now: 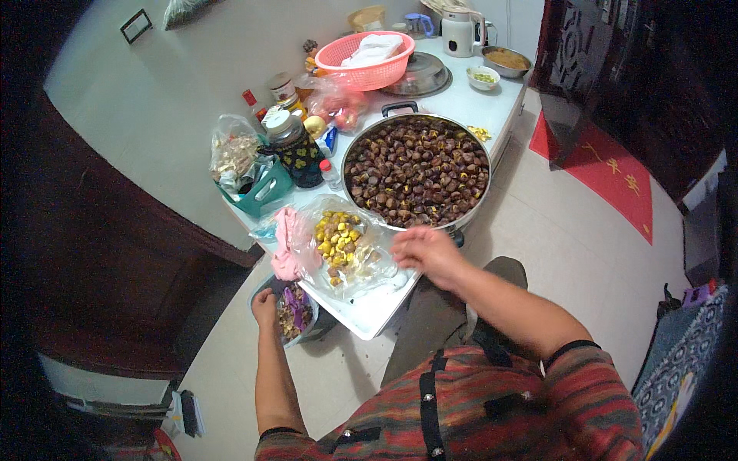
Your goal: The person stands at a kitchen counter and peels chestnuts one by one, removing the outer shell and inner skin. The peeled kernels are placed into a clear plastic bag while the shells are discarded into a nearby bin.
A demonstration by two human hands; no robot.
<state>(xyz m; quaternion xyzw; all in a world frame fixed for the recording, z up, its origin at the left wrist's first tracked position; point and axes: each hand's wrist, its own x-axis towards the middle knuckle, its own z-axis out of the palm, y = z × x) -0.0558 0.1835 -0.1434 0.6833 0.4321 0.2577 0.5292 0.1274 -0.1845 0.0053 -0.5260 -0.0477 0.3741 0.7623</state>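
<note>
My left hand [265,305] is over the near rim of a waste bin [315,322] that holds shells and a purple scrap; its fingers are curled, and whether they hold anything is hidden. Over the table's edge my right hand [424,253] hovers, slightly blurred, fingers bent, between a large steel pot [490,184] and a clear plastic bag [377,271]. Brown chestnuts [415,167] with split shells fill the pot. Peeled yellow chestnuts [337,236] lie on the bag. A pink cloth [285,242] rests at the bag's left side.
Left of the pot stand a dark patterned jar [300,161], a small red-capped bottle [330,174] and a green basket [265,196]. Behind are a pink colander [369,66], a pot lid [424,75] and a white kettle [459,34]. Yellow scraps [479,133] lie right of the pot.
</note>
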